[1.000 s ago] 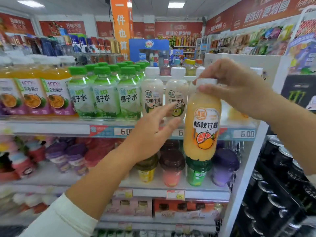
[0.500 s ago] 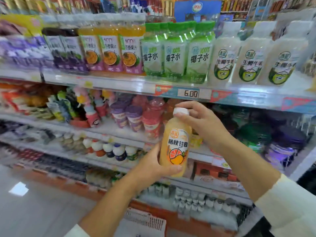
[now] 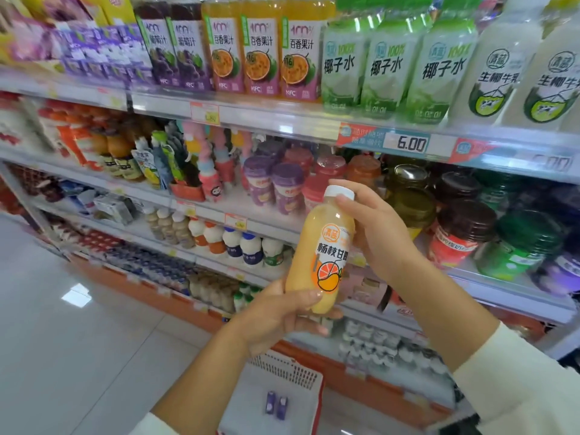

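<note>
Bottle (image 3: 318, 246), a second ago at the top shelf (image 3: 282, 119) in the right hand (image 3: 376, 237) alone, now sits lower in mid-air with the left hand (image 3: 276, 318) gripping its base and the right curled round its neck, likely bound for the basket (image 3: 282, 370) on the shop floor (image 3: 78, 340), beside stocked shelves (image 3: 219, 211).

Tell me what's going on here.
A person at a drinks shelf holds an orange bottle in both hands. The left hand grips its lower end and the right hand holds its neck by the white cap. The bottle is tilted, off the shelf. Lower in view is a basket with two purple cartons in it.
</note>
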The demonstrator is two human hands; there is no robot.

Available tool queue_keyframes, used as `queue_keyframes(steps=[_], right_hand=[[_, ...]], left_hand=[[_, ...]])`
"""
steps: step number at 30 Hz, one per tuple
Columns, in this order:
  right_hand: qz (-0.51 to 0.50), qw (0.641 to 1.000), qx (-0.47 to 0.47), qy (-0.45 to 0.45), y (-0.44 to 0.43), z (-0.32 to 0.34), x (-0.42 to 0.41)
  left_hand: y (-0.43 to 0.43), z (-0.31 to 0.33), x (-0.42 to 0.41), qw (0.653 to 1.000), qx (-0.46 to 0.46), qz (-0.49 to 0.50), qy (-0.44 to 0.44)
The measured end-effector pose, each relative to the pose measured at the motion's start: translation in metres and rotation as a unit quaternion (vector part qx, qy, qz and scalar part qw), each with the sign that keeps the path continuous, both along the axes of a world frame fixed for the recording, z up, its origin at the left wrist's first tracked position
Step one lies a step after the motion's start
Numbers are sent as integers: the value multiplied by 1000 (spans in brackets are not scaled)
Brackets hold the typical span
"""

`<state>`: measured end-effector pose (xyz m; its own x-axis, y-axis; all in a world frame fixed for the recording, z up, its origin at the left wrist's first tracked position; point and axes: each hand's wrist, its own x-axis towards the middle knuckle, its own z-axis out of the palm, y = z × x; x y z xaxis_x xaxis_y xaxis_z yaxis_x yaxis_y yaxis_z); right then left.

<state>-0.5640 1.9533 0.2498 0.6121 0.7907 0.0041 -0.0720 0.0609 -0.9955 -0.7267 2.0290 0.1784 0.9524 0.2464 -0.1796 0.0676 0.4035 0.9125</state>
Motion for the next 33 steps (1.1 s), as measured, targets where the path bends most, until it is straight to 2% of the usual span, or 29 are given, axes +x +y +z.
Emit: queue_keyframes(steps=[2,4,7,10,11,13,15,16,18,19,21,23,26,28,31,33], right_hand=[[20,1000,-3,3,1,-2,-2],[22,998,-34,-46,0,2,-2],[-17,990,-73,-121,0,4,-4],[-48,991,-52,-111,-1,3,-8],[-48,993,-47,-100,-3,2,-8],[-33,997,-29,-59,-8,2,-5],[-15,1000,-2,-11,-13,0,-3],[-8,1000,10,14,-14,-1,-3],[3,998,26,53,-16,-3,-4],[12,997,31,64,-17,-4,-5],[28,997,33,65,-19,-4,-6],[22,1000,10,20,-23,-4,-5],[-34,998,-17,-57,-28,-5,-5],[-65,997,-7,-50,-30,-5,-6],[-71,997,13,-14,-33,-6,-4],[-55,998,28,14,-37,-6,-2]], left_hand=[[-2,0,-1,998,30,50,6],[-3,3,0,985,128,113,29],[-11,9,-1,926,313,195,79],[-20,10,-2,882,411,206,105],[-20,10,-3,883,413,199,104],[-15,11,-7,922,340,164,83],[-7,10,-12,977,174,117,41],[-4,9,-14,992,79,91,23],[-3,6,-17,998,-59,31,-11],[-4,5,-18,996,-80,16,-26],[-10,6,-17,998,-41,48,-30],[-16,8,-13,989,79,123,-7],[-26,9,-10,947,262,189,10],[-32,10,-9,929,318,192,2],[-27,9,-11,938,311,154,18],[-18,9,-12,976,192,99,22]])
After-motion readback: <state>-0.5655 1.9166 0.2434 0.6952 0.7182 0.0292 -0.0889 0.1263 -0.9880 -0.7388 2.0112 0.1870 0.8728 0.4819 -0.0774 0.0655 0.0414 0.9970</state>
